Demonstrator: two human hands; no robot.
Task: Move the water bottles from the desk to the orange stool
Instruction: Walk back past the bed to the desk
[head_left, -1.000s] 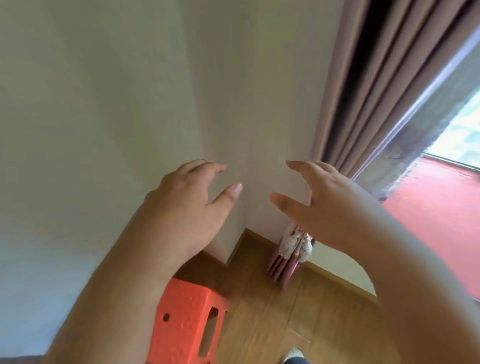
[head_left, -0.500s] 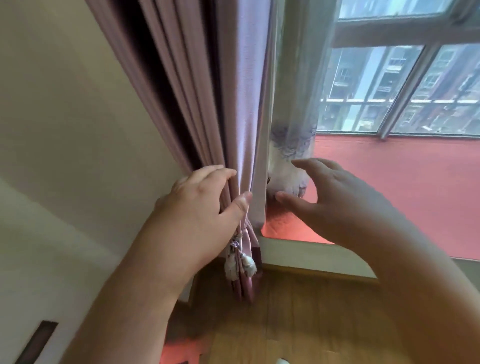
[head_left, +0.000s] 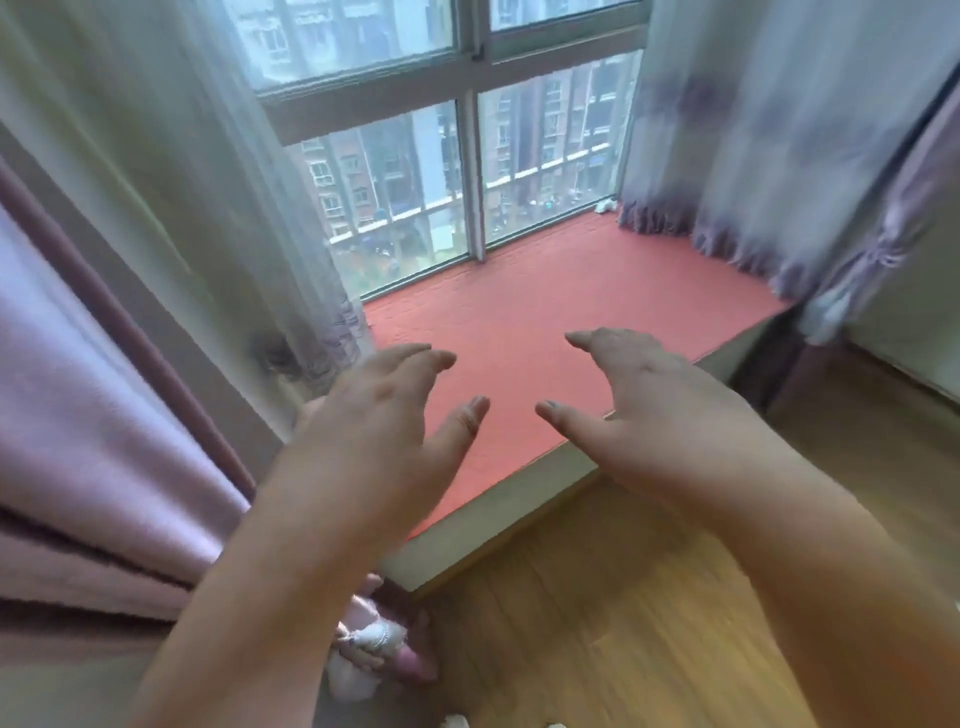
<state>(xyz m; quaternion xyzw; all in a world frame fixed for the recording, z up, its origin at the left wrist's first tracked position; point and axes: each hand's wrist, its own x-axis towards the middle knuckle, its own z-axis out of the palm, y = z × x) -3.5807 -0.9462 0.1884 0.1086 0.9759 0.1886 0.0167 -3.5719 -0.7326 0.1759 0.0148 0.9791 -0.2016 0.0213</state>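
Both hands are held out in the air with nothing in them: the left hand (head_left: 384, 415) and the right hand (head_left: 644, 410) have loose, spread fingers. No water bottles or orange stool show. The red window seat (head_left: 571, 291) lies below, partly hidden by the curtains (head_left: 104, 364).

Bright, soft daylight from window (head_left: 415, 156) at top — no hard shadows. Motion blur throughout; wide-angle bending at edges — lower right corner hazy.
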